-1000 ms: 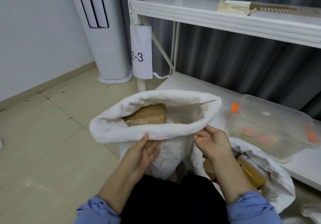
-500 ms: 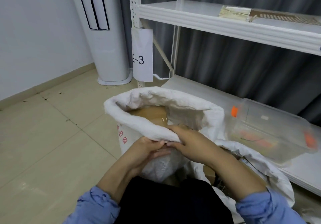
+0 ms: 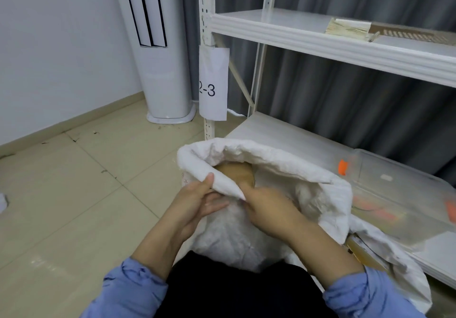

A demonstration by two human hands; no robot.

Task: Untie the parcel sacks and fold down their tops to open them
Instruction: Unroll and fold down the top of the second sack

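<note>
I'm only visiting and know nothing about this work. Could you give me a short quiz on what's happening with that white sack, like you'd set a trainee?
1. True or false: the white sack, which the left hand grips by its rim, is tied shut at the top.
2. What shows inside the sack's mouth? A) a brown parcel B) a glass bottle C) a coil of rope
3. What is printed on the paper label hanging on the shelf post?

Key: 1 false, the mouth is open and the rim is rolled down. 2 A. 3 "2-3".
</note>
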